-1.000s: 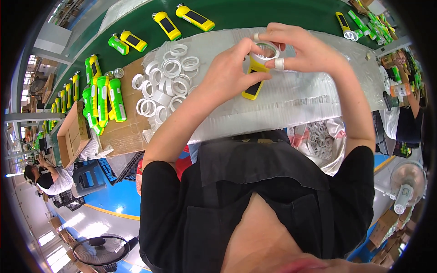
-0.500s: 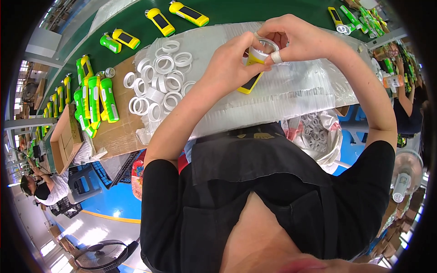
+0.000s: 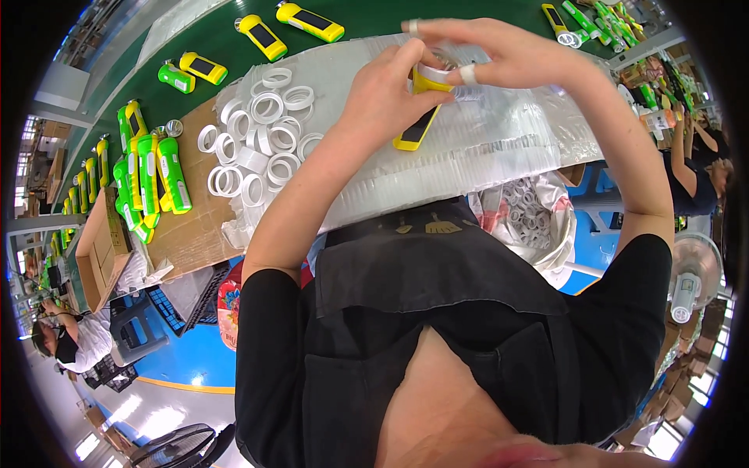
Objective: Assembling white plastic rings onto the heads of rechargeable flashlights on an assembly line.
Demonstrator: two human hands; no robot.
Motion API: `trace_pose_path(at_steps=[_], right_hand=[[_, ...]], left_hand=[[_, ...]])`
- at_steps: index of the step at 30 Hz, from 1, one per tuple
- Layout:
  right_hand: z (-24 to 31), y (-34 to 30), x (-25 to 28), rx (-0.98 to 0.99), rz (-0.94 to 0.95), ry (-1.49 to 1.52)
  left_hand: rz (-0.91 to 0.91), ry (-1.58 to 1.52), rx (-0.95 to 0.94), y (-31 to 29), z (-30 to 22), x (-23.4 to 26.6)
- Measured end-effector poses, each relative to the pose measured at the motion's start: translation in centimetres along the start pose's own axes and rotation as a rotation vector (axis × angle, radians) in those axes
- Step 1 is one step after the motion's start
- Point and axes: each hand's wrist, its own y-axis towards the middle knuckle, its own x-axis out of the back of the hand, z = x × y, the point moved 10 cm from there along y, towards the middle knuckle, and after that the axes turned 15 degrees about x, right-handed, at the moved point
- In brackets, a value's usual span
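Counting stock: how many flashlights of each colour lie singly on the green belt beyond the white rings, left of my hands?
Yellow flashlights: 3
Green flashlight: 1
Total: 4

yellow flashlight (image 3: pixel 415 129) | tilted, black panel up | white ring (image 3: pixel 431 74) on its head

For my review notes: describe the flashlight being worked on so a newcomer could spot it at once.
Start at the clear plastic sheet on the bench beside the green conveyor belt. Above it, the left hand and right hand meet around a yellow flashlight. It alone is held; the other flashlights lie on the belt or cardboard.
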Motion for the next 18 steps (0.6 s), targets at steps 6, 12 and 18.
trace_pose_path(at_steps=[6, 12, 18], right_hand=[[-4.0, -3.2, -1.4, -0.695, 0.474, -0.428], [-2.3, -2.2, -1.8, -0.479, 0.451, -0.257], [-1.2, -0.9, -0.5, -0.303, 0.162, -0.207]], left_hand=[[0.07, -0.021, 0.047, 0.0, 0.1, -0.2], [0.028, -0.04, -0.056, -0.2, -0.2, 0.0], [0.031, -0.072, -0.012, 0.2, 0.5, 0.3]])
